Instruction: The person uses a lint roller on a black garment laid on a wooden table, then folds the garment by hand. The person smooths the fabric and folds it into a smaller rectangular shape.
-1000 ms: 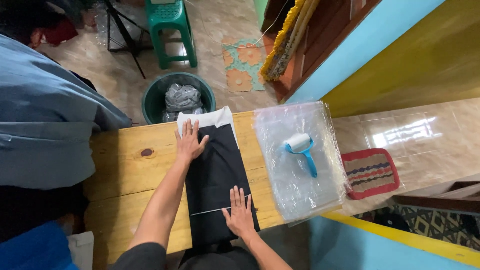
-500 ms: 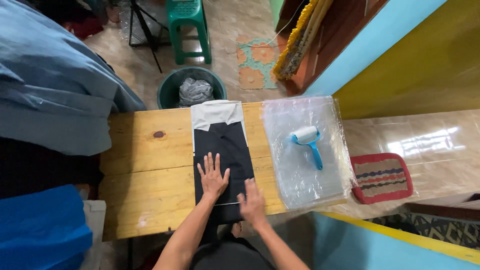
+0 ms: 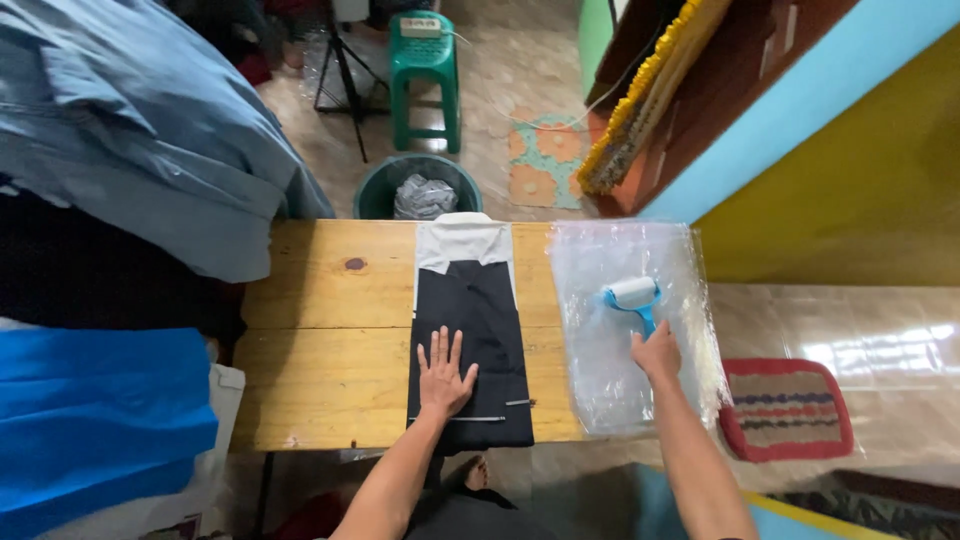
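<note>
A clear plastic bag (image 3: 632,325) lies flat on the right part of the wooden table (image 3: 330,330), rectangular and glossy, its right edge hanging slightly past the table's end. On top of the bag, towards its far half, rests a lint roller (image 3: 635,298) — white roll, blue handle pointing towards the person.

A folded black garment (image 3: 480,340) lies lengthwise along the middle of the table, just beside the bag on its left. A white cardboard insert (image 3: 462,240) shows at the garment's far end, reaching the table's far edge. Two thin silver clips or pins cross the near end of the garment; their exact kind cannot be told.

Left hand (image 3: 443,375): flat, palm down, fingers spread and extended, pressing on the near half of the black garment. It grips nothing.

Right hand (image 3: 657,352): placed on the plastic bag at the near end of the lint roller's blue handle, fingers curled over it. Whether the handle is fully gripped cannot be told from this angle.

Beyond the far edge of the table stands a dark green round bin (image 3: 418,190) containing crumpled grey material — behind it, a green plastic stool (image 3: 425,60). A striped mat (image 3: 785,408) lies on the floor to the right.
</note>
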